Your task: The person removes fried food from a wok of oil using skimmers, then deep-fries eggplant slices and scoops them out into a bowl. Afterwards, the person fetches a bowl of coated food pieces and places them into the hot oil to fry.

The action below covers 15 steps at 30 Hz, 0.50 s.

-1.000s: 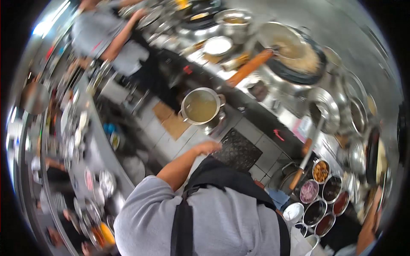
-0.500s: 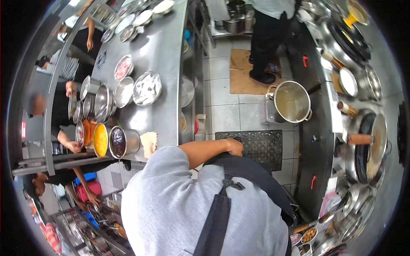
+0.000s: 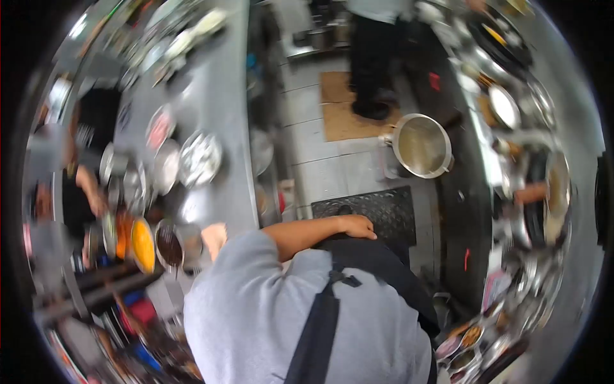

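The left hand (image 3: 358, 226) is seen knuckles up, its fingers folded down at the edge of the black apron (image 3: 387, 265), which is spread at about five o'clock from it. Whether any cloth is pinched there cannot be told, since the fingertips are hidden; the right hand is not shown. Just beyond the left hand, at twelve o'clock, a patterned mat (image 3: 391, 203) is laid, with cardboard (image 3: 355, 121) and a co-worker's dark trousers (image 3: 371, 57) seen farther along. At one o'clock, apart from the hand, cloudy liquid (image 3: 417, 150) is held in a two-handled pot (image 3: 444, 142); what the pot is stood on cannot be made out. A spill is judged the chief risk: the pot is placed beside the walking space, and it could be knocked by a leg or snagged by loose apron cloth. A stumble could be caused by the mat's edge. At three o'clock, the brown handle (image 3: 531, 193) of a pan (image 3: 558, 179) is pointed inward, and could be caught by a passing arm.
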{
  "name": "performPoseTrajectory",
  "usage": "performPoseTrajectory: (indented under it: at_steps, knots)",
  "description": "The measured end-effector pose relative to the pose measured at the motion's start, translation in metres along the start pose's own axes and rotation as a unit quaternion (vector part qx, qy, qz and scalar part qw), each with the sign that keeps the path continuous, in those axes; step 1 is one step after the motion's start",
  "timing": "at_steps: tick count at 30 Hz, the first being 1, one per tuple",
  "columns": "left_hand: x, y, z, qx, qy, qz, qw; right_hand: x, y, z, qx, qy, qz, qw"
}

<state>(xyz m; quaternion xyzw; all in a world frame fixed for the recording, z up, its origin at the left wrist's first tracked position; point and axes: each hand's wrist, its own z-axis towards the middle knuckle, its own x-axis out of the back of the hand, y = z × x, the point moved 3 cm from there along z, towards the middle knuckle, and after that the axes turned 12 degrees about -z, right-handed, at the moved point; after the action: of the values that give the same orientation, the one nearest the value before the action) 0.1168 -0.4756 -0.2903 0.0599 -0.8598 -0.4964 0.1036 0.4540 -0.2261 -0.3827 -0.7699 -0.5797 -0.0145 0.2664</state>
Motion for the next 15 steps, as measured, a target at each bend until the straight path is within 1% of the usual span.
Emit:
performPoseTrajectory:
  at_steps: [2,5,7,8,9,11,12,13,15]
  knots:
    - [0.002,0.025,0.011,0.027,-0.043,-0.071,0.996,0.008,0.01,-0.009,-0.004,0.028,0.061,0.998]
    - [0.0,0.065,0.029,0.059,-0.098,-0.149,0.982,0.018,0.03,-0.03,-0.031,0.074,0.209,0.975]
    - [-0.005,0.087,0.043,0.048,-0.147,-0.138,0.978,0.027,0.04,-0.046,-0.059,0.108,0.35,0.929]
    - [-0.007,0.109,0.046,0.063,-0.159,-0.154,0.973,0.035,0.043,-0.049,-0.066,0.12,0.415,0.899]
    - [-0.009,0.136,0.047,0.08,-0.165,-0.17,0.968,0.044,0.048,-0.048,-0.054,0.14,0.443,0.884]
    - [-0.021,0.168,0.063,0.084,-0.181,-0.166,0.966,0.063,0.063,-0.041,-0.032,0.169,0.488,0.856]
    - [-0.028,0.185,0.073,0.086,-0.181,-0.169,0.965,0.074,0.066,-0.038,-0.027,0.175,0.504,0.846]
    - [-0.035,0.207,0.08,0.087,-0.18,-0.142,0.97,0.085,0.064,-0.04,-0.021,0.179,0.515,0.838]
    - [-0.052,0.245,0.096,0.067,-0.198,-0.122,0.97,0.112,0.055,-0.039,0.006,0.174,0.55,0.816]
